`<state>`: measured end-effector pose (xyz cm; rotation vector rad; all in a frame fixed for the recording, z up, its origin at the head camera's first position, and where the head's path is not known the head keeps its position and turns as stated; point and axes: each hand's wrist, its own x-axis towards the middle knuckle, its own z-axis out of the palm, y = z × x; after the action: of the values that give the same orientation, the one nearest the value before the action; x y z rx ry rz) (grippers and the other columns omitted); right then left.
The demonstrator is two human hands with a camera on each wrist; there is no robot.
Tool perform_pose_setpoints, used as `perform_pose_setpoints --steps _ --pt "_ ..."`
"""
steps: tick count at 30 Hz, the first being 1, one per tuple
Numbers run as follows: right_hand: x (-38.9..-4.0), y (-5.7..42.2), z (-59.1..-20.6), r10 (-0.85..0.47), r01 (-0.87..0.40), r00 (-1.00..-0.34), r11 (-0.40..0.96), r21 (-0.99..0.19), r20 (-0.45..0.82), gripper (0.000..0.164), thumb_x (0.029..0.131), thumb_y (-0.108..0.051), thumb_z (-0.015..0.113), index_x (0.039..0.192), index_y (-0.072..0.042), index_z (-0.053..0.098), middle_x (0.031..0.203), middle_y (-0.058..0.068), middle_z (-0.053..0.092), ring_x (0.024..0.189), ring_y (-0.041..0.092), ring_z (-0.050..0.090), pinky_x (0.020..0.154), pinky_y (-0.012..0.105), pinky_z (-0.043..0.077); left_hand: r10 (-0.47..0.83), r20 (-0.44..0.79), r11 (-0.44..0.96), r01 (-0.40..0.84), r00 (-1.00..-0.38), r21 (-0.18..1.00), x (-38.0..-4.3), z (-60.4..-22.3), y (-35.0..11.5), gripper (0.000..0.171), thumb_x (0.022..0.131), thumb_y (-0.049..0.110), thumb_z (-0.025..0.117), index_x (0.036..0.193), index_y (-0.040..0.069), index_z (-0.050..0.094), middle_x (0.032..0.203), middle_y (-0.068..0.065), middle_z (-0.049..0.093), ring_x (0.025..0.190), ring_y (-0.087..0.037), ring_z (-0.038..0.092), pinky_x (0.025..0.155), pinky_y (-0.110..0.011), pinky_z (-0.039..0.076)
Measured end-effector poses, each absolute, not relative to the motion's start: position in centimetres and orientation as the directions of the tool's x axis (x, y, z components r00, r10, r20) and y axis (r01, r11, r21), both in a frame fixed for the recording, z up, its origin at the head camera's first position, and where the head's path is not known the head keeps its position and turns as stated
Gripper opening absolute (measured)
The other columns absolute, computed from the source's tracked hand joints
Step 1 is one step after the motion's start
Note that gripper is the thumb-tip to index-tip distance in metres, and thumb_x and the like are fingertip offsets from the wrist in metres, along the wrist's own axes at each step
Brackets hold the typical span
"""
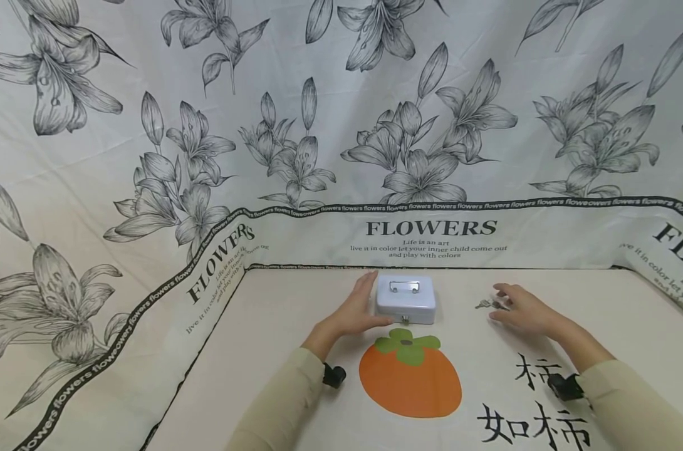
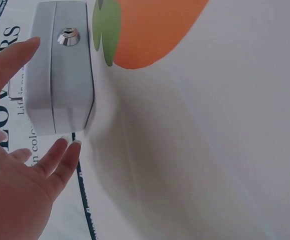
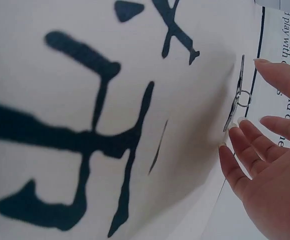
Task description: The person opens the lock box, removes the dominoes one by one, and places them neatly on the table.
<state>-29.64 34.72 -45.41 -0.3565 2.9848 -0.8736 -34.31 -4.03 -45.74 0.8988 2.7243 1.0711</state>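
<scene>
A small white cash box (image 1: 406, 300) with a wire handle on its lid stands shut on the table. Its round silver lock (image 2: 68, 36) faces the person in front. My left hand (image 1: 355, 310) is spread around the box's left side, thumb near the front and fingers near the back left; in the left wrist view the fingers are loosely bent beside it. To the right, two keys on a ring (image 3: 239, 97) lie flat on the cloth. My right hand (image 1: 524, 310) hovers right by them, fingers relaxed and spread, nothing between them.
A pale tablecloth (image 1: 296, 294) covers the table, printed with an orange persimmon (image 1: 410, 382) and black characters (image 1: 536, 426). Behind and at the sides hangs a flower-printed curtain (image 1: 319, 238). Small black cameras are strapped at both wrists.
</scene>
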Motion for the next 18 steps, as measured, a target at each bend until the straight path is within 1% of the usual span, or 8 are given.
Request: perform_pose_setpoints --steps 3,5,7,10,13,17,18 --pt "-30.0 34.8 -45.5 -0.218 -0.208 -0.975 0.821 -0.532 0.045 0.069 0.093 -0.017 0.072 0.140 0.022 0.038 0.126 0.041 0.054 0.115 0.057 0.054 0.094 0.066 0.050 0.548 0.136 0.560 0.482 -0.825 0.674 -34.6 -46.0 -3.7 0.115 0.083 0.031 0.086 0.165 0.011 0.007 0.170 -0.015 0.013 0.154 -0.028 0.022 0.125 -0.042 0.025" --pt "-30.2 34.8 -45.5 -0.211 -0.194 -0.977 0.824 -0.531 0.031 0.066 0.093 -0.016 0.072 0.139 0.021 0.041 0.124 0.039 0.056 0.114 0.055 0.055 0.095 0.066 0.050 0.543 0.132 0.542 0.466 -0.830 0.699 -34.7 -46.1 -3.4 0.116 0.082 0.027 0.087 0.165 0.010 0.007 0.169 -0.015 0.015 0.151 -0.027 0.029 0.123 -0.041 0.031" --pt "-30.4 34.9 -45.5 -0.207 -0.184 -0.978 0.824 -0.536 0.018 0.063 0.093 -0.015 0.071 0.137 0.020 0.043 0.122 0.037 0.058 0.113 0.054 0.056 0.094 0.065 0.050 0.530 0.114 0.541 0.439 -0.840 0.718 -34.7 -46.1 -3.2 0.116 0.082 0.026 0.087 0.165 0.010 0.007 0.168 -0.014 0.018 0.144 -0.026 0.039 0.120 -0.039 0.037" --pt "-30.6 35.1 -45.4 -0.198 -0.169 -0.980 0.821 -0.546 0.005 0.057 0.093 -0.014 0.070 0.134 0.019 0.048 0.121 0.035 0.060 0.111 0.050 0.057 0.093 0.063 0.051 0.509 0.090 0.541 0.399 -0.856 0.740 -34.7 -46.2 -2.9 0.116 0.081 0.027 0.088 0.165 0.011 0.008 0.166 -0.014 0.022 0.134 -0.024 0.046 0.115 -0.039 0.042" --pt "-30.8 35.2 -45.5 -0.196 -0.166 -0.981 0.817 -0.553 0.004 0.051 0.093 -0.013 0.070 0.129 0.017 0.053 0.116 0.031 0.062 0.105 0.045 0.059 0.090 0.059 0.053 0.488 0.066 0.553 0.367 -0.870 0.748 -34.7 -46.3 -2.8 0.117 0.081 0.030 0.088 0.165 0.012 0.009 0.166 -0.014 0.025 0.132 -0.025 0.048 0.117 -0.040 0.041" --pt "-31.1 35.1 -45.6 -0.204 -0.174 -0.979 0.805 -0.567 0.012 0.043 0.094 -0.012 0.069 0.125 0.015 0.058 0.108 0.023 0.065 0.097 0.033 0.060 0.083 0.046 0.053 0.472 0.041 0.556 0.333 -0.881 0.762 -34.9 -46.6 -2.7 0.117 0.080 0.028 0.089 0.165 0.011 0.010 0.166 -0.014 0.026 0.140 -0.027 0.043 0.121 -0.042 0.034" --pt "-31.1 35.1 -45.6 -0.206 -0.177 -0.978 0.800 -0.573 0.013 0.042 0.094 -0.012 0.069 0.125 0.014 0.059 0.107 0.021 0.065 0.095 0.031 0.060 0.081 0.043 0.052 0.472 0.045 0.551 0.335 -0.880 0.764 -35.0 -46.8 -2.7 0.116 0.080 0.027 0.089 0.165 0.011 0.012 0.165 -0.013 0.029 0.142 -0.027 0.042 0.122 -0.042 0.034"
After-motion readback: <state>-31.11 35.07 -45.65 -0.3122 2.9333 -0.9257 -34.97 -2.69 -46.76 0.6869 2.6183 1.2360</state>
